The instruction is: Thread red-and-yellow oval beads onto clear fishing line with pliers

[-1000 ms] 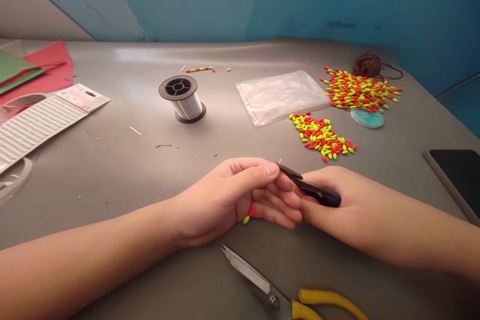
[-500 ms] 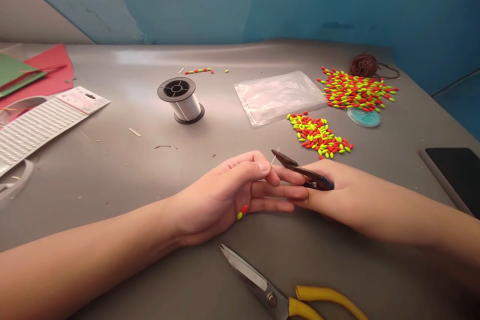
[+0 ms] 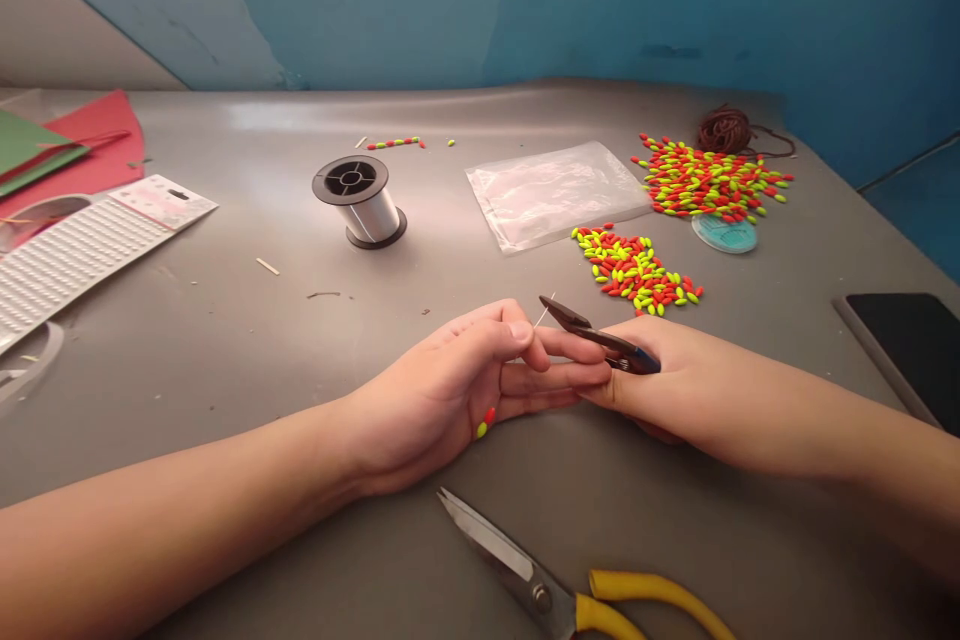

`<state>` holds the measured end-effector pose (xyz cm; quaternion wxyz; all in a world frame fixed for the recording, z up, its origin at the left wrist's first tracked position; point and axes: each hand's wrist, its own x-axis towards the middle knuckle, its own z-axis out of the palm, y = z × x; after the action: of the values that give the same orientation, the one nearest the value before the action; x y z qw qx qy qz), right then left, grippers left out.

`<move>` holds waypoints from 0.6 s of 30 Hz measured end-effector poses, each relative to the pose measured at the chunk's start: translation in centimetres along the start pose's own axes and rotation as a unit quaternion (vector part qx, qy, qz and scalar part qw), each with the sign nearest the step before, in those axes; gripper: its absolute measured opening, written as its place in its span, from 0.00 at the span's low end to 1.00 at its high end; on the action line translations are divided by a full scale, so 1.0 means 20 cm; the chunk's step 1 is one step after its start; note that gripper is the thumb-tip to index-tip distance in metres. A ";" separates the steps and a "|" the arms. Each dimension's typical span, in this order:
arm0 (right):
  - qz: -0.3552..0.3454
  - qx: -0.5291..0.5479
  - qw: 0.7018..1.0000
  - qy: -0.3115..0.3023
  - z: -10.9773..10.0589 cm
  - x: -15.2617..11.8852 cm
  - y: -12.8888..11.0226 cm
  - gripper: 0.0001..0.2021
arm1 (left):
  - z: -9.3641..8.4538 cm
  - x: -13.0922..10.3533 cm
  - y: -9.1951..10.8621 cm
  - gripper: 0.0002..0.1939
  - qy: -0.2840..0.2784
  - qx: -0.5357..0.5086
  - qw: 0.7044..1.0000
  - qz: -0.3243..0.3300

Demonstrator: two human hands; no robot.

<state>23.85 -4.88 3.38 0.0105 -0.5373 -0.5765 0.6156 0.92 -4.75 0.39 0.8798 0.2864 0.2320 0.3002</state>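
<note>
Between the thumb and index finger of my left hand [image 3: 457, 380] a thin clear line [image 3: 542, 314] is pinched, its end standing up. Two beads [image 3: 486, 422], one red and one yellow-green, hang below that palm, apparently on the same line. My right hand [image 3: 660, 380] is wrapped around small dark-jawed pliers or cutters [image 3: 592, 330]. Their tip meets the line just right of my left fingertips. The other left fingers stretch across to my right hand and touch it. Much of the tool's handles is hidden in my right palm.
Yellow-handled scissors [image 3: 540, 590] lie in front of me. Beyond my hands are a line spool [image 3: 371, 215], a clear plastic bag [image 3: 559, 195], two bead piles [image 3: 645, 275], a turquoise disc [image 3: 726, 233] and brown cord [image 3: 724, 128]. A phone [image 3: 911, 350] lies right, a white beaded sheet [image 3: 97, 240] left.
My right hand and the tool have shifted very slightly left, keeping the jaws at the line. My left hand holds its pinch; the whole view has drifted a little.
</note>
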 end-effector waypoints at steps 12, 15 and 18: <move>0.032 0.072 0.996 0.028 -0.02 0.03 0.03 0.23 | 0.00 -0.01 0.00 0.15 -0.016 -0.020 1.000 0.000; 0.027 0.136 0.990 0.015 -0.01 0.03 0.02 0.22 | 0.01 -0.02 0.00 0.14 -0.001 -0.020 1.000 -0.004; 0.033 0.182 0.983 0.020 0.00 0.02 0.01 0.22 | 0.01 -0.02 0.01 0.14 0.021 -0.017 1.000 -0.009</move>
<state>23.78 -4.66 3.07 0.0994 -0.5577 -0.4366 0.6989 0.64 -4.94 0.84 0.8822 0.2624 0.2479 0.3024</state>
